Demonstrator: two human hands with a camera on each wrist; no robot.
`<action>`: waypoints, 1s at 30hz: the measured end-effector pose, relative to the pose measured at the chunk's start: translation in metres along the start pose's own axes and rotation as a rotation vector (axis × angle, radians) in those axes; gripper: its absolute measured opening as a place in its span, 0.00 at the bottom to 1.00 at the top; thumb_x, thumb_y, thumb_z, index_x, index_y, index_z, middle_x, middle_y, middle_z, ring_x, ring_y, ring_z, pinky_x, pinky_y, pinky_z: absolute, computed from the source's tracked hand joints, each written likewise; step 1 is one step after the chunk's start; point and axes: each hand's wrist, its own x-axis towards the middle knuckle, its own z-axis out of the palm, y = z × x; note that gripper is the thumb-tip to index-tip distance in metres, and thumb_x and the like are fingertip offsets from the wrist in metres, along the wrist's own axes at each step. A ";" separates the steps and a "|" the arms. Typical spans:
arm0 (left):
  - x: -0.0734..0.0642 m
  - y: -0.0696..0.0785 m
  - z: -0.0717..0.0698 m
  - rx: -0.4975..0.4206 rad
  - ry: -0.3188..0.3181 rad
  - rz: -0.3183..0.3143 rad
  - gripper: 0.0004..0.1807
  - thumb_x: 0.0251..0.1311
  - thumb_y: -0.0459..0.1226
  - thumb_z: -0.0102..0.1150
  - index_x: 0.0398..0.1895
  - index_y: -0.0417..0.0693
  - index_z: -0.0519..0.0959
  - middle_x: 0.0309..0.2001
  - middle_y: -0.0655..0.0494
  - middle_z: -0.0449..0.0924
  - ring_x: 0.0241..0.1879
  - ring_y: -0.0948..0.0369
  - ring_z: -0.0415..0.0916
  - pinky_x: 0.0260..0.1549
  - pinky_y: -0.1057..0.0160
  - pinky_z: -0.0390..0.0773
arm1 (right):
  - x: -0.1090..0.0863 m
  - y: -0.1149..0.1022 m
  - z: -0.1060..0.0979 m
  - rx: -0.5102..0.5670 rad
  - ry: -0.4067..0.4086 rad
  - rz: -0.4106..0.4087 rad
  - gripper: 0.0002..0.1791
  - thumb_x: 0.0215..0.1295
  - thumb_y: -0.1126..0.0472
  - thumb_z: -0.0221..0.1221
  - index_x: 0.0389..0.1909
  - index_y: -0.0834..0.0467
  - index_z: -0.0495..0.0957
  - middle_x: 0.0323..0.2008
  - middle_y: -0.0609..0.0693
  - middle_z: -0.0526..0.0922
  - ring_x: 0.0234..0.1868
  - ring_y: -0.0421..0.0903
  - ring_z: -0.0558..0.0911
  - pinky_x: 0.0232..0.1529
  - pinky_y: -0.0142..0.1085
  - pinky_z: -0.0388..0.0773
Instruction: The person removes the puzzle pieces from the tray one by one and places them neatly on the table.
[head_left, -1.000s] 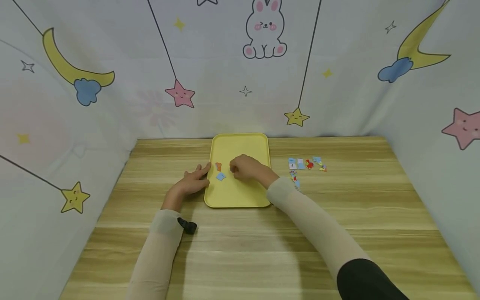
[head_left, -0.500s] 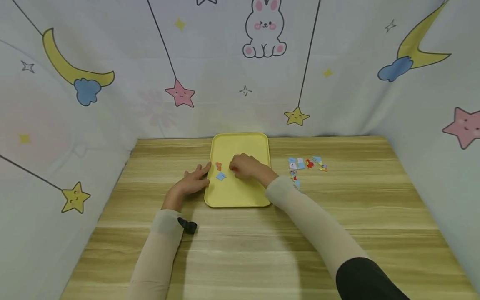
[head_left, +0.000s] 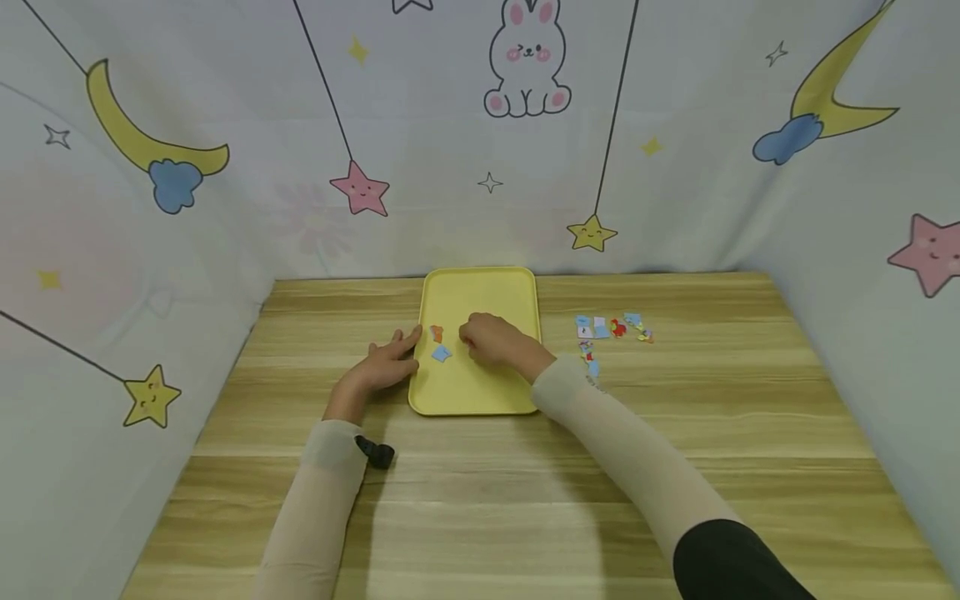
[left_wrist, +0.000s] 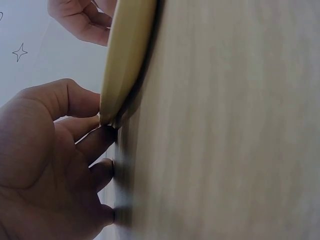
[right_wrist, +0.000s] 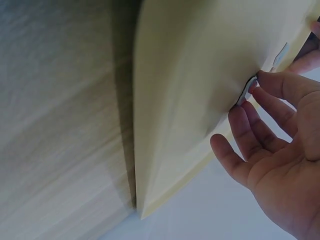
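Observation:
A yellow tray (head_left: 480, 292) lies on the wooden table. My left hand (head_left: 384, 364) rests at its left rim, fingers spread and relaxed; in the left wrist view the thumb touches the rim and other fingertips rest on the table. Over the middle of the tray, my right hand (head_left: 493, 340) pinches a small thin flat piece (right_wrist: 245, 92) between thumb and fingertips, its edge close to the tray surface. The held piece's printed face cannot be made out. Between the hands, an orange piece (head_left: 437, 334) and a light blue piece (head_left: 441, 353) lie on the tray.
Right of the tray, several small printed pieces lie on the table (head_left: 712, 400), among them a red piece (head_left: 618, 327) and a blue-and-white piece (head_left: 601, 327). My right sleeve (head_left: 622, 433) passes near the lowest ones. A printed white cloth (head_left: 420, 242) hangs behind and at both sides.
My right hand stays over the same spot of the tray, its knuckles slightly lower. The left hand and the loose pieces have not visibly moved.

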 end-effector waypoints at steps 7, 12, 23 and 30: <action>0.001 0.000 0.000 0.002 -0.005 -0.002 0.41 0.74 0.41 0.45 0.87 0.48 0.44 0.84 0.33 0.34 0.82 0.36 0.22 0.72 0.31 0.15 | -0.002 -0.001 0.000 0.002 0.017 -0.001 0.15 0.71 0.72 0.58 0.25 0.55 0.69 0.28 0.48 0.64 0.32 0.44 0.61 0.34 0.35 0.59; 0.000 -0.001 0.000 -0.003 -0.007 -0.013 0.42 0.73 0.41 0.44 0.87 0.49 0.44 0.84 0.32 0.32 0.80 0.31 0.18 0.72 0.29 0.16 | -0.004 0.001 0.002 -0.035 0.016 0.045 0.07 0.74 0.69 0.58 0.34 0.58 0.78 0.34 0.51 0.74 0.34 0.45 0.68 0.34 0.36 0.67; -0.002 0.001 0.002 -0.021 -0.002 -0.028 0.43 0.71 0.40 0.45 0.87 0.50 0.44 0.84 0.34 0.34 0.81 0.34 0.19 0.73 0.32 0.15 | -0.014 0.005 -0.006 -0.041 0.006 0.109 0.15 0.77 0.65 0.58 0.60 0.62 0.82 0.53 0.58 0.81 0.46 0.50 0.80 0.43 0.43 0.82; -0.001 0.001 0.001 -0.013 0.003 -0.023 0.43 0.71 0.40 0.45 0.87 0.50 0.44 0.84 0.36 0.37 0.84 0.42 0.25 0.73 0.34 0.15 | -0.019 0.009 -0.008 -0.021 0.023 0.096 0.17 0.77 0.65 0.58 0.62 0.65 0.80 0.55 0.60 0.80 0.49 0.52 0.81 0.48 0.43 0.81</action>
